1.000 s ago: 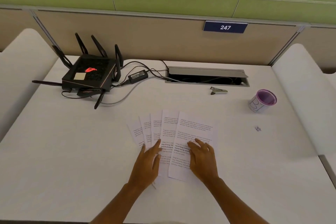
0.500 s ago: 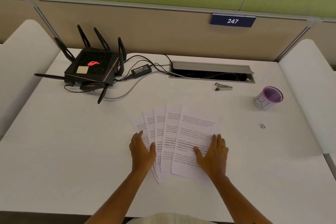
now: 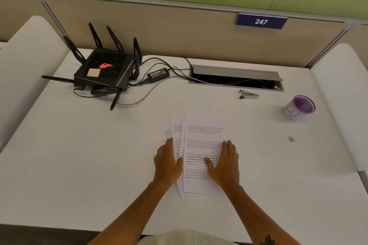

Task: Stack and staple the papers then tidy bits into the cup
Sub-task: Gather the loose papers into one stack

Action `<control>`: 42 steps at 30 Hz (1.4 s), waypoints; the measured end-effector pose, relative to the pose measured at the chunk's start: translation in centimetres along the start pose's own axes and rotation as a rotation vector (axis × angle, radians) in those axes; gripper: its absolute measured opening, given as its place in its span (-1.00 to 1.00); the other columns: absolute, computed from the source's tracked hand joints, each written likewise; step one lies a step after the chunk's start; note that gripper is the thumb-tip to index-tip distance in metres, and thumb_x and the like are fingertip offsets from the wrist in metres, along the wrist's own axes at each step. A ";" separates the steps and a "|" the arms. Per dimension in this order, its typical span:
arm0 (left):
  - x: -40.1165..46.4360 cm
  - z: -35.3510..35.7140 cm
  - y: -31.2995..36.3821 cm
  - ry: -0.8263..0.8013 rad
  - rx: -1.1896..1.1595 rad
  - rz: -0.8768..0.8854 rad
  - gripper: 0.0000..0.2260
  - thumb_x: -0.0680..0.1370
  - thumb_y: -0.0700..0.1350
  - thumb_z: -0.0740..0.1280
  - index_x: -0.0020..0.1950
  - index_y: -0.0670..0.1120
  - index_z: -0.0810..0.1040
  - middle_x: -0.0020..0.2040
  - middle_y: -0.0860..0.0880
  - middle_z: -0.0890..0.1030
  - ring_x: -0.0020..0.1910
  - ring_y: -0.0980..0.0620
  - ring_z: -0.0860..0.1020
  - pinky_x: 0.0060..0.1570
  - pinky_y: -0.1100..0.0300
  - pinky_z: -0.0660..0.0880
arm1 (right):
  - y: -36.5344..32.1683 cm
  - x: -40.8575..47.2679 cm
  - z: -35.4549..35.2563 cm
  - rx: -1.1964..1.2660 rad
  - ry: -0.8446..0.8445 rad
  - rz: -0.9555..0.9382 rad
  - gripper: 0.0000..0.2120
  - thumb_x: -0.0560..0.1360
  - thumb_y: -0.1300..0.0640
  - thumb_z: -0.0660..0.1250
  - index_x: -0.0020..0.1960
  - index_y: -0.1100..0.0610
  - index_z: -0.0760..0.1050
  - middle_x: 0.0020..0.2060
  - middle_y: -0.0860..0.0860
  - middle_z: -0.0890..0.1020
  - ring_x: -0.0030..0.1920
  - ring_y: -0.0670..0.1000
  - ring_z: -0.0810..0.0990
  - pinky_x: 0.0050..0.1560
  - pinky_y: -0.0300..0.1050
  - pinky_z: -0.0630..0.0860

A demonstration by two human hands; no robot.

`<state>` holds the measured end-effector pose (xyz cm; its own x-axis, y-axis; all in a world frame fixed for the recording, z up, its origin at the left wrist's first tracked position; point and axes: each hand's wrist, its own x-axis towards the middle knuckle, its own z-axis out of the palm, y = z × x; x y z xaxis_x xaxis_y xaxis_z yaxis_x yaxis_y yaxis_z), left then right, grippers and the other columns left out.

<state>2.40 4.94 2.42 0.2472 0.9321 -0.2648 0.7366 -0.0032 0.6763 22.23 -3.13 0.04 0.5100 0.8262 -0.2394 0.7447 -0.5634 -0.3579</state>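
The fan of papers point(image 3: 203, 151) is narrowing: a moment ago five sheets were lying well spread, and now both hands are pushing them in toward each other so that only thin strips of the lower sheets are showing at the left. The left hand point(image 3: 168, 162) is lying flat with fingers straight along the left edge of the pile, thumb resting on the sheets; the right hand point(image 3: 225, 164) is lying flat and spread on the top sheet near its right edge, thumb pointing inward. Neither is pinching anything.

The papers are sitting on the desk point(image 3: 99, 155) just in front of the person, still slightly skewed, with corners sticking out at the bottom left. They are looking thin, light and floppy, and likely sliding easily over one another and over the smooth desk, so flat palms are suiting the gathering better than a pinch. Once squared, the pile probably wants lifting by its long edges and tapping on the desk, then holding near one top corner for stapling.

The stapler point(image 3: 249, 95) is lying well apart, beyond the papers near the cable slot point(image 3: 236, 78). The cup point(image 3: 298, 108) is standing to the far right, with a small scrap point(image 3: 291, 139) on the desk in front of it.
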 end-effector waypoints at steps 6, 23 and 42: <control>1.1 0.0 -1.2 -0.047 0.116 0.020 -0.31 0.61 0.07 0.42 0.66 0.01 0.20 0.66 -0.03 0.31 0.62 -0.11 0.29 0.59 -0.15 0.26 | -1.0 0.3 0.2 -0.004 -0.024 -0.037 0.00 0.55 -0.30 0.30 0.69 0.22 -0.12 0.69 0.15 -0.04 0.69 0.17 -0.07 0.68 0.20 -0.03; 7.2 -3.2 -2.9 -0.133 0.269 0.058 -0.03 0.57 0.31 0.35 0.72 0.01 -0.21 0.73 -0.06 0.11 0.73 -0.18 0.02 0.65 -0.31 -0.06 | -0.7 0.5 0.3 -0.017 -0.059 -0.063 0.01 0.56 -0.32 0.29 0.69 0.20 -0.16 0.70 0.11 -0.08 0.70 0.15 -0.12 0.68 0.20 -0.05; 1.7 0.1 1.1 -0.045 -0.433 -0.267 -0.58 0.70 -0.17 0.28 0.56 -0.04 0.36 0.49 -0.08 0.55 0.39 -0.12 0.59 0.26 0.00 0.64 | -2.1 0.1 0.6 0.062 -0.090 -0.066 0.00 0.58 -0.25 0.32 0.69 0.18 -0.20 0.70 0.10 -0.12 0.70 0.14 -0.15 0.69 0.14 -0.03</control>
<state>3.70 6.44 2.67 0.1198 0.8631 -0.4906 0.4513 0.3928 0.8012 20.46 -1.83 0.20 0.4180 0.8602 -0.2921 0.7463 -0.5085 -0.4296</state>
